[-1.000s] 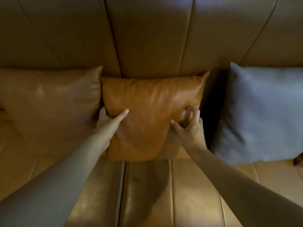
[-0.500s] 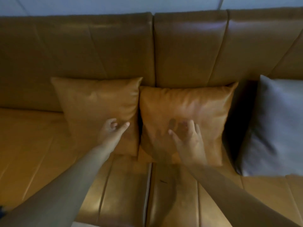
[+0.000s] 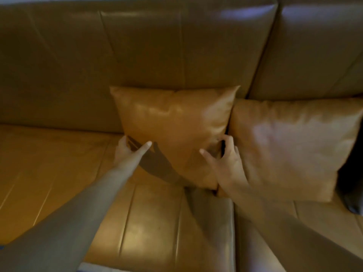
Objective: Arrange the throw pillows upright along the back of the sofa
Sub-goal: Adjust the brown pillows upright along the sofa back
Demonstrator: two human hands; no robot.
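Observation:
A tan leather pillow [image 3: 176, 122] stands upright against the sofa back [image 3: 137, 46], with a second tan pillow [image 3: 290, 146] upright and touching it on the right. My left hand [image 3: 129, 154] clasps the first pillow's lower left edge, thumb on the front and fingers tucked behind. My right hand [image 3: 225, 163] grips its lower right edge, with fingers curled into the gap between the two pillows. A sliver of a grey pillow [image 3: 353, 205] shows at the far right edge, mostly cut off.
The tan leather seat cushions [image 3: 59, 173] stretch to the left and toward me, with a seam running between them below the pillows. A dark gap [image 3: 351, 173] separates the second tan pillow from the grey one.
Both hands have left the middle pillow and moved left onto the left-hand tan pillow. The view has swung left, pushing the grey pillow almost out of frame.

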